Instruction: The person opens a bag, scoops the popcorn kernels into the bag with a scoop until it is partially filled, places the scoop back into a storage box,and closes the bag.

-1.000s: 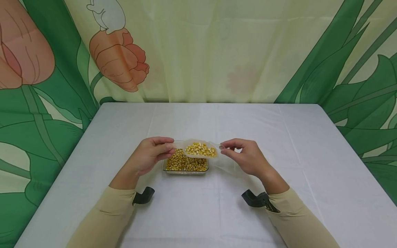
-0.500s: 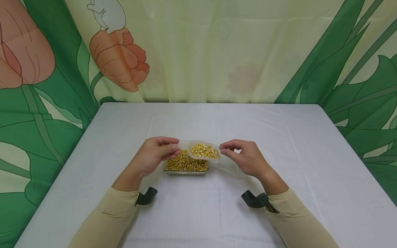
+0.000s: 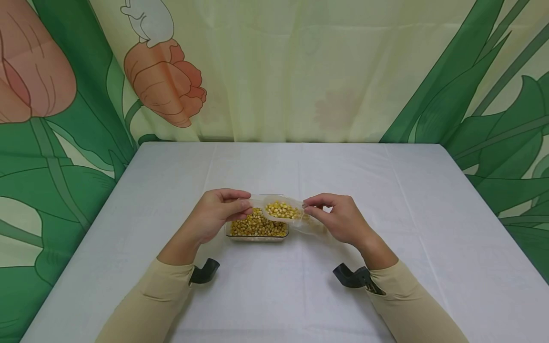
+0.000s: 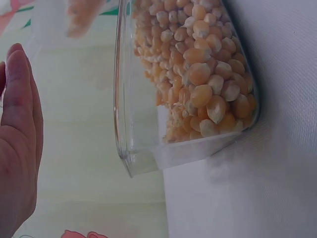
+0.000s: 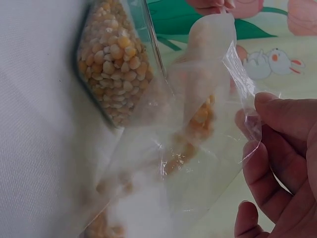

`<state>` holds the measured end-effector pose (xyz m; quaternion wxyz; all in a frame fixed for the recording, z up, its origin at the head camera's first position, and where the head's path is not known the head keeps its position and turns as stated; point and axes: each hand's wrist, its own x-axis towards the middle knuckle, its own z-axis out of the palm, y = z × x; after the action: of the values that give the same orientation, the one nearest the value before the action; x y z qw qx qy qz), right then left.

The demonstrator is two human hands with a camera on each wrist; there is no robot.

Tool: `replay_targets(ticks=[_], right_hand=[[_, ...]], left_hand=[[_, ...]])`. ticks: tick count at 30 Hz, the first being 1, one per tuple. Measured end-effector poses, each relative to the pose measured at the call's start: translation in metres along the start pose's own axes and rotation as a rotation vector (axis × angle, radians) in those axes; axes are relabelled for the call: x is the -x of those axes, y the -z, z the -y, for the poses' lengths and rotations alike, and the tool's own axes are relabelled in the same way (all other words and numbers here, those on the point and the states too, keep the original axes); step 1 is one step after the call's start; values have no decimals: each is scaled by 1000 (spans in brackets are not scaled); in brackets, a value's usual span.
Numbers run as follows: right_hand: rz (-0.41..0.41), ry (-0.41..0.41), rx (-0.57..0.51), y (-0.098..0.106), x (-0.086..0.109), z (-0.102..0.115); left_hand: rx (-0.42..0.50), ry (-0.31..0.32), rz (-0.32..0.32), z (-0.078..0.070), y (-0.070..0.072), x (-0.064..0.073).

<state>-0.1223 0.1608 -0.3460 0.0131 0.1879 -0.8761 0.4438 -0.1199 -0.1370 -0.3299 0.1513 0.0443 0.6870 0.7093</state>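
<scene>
In the head view my left hand (image 3: 210,216) pinches the handle of a translucent white scoop (image 5: 210,39) loaded with yellow corn kernels (image 3: 281,210). The scoop is tilted, its front end inside the mouth of a clear plastic bag (image 5: 198,198). Kernels slide off it down into the bag, blurred in the right wrist view. My right hand (image 3: 340,216) pinches the bag's upper edge between thumb and fingers. Beneath the scoop a clear rectangular glass container (image 4: 141,158) stands on the table, holding many more corn kernels (image 4: 200,74).
White cloth covers the table (image 3: 274,295). A curtain (image 3: 274,71) printed with plants and a rabbit hangs behind it. Black wrist mounts (image 3: 205,271) stick out from both sleeves.
My left hand has moved a little to the right, bringing the scoop further into the bag. Kernels now show inside the bag. The right hand and the glass container have hardly moved.
</scene>
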Motion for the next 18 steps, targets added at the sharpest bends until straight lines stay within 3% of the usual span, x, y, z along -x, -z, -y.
replay_targets(ticks=[18], right_hand=[[9,-6,24,1,0,2]], left_hand=[[-116,-31,2,-7,-2,0]])
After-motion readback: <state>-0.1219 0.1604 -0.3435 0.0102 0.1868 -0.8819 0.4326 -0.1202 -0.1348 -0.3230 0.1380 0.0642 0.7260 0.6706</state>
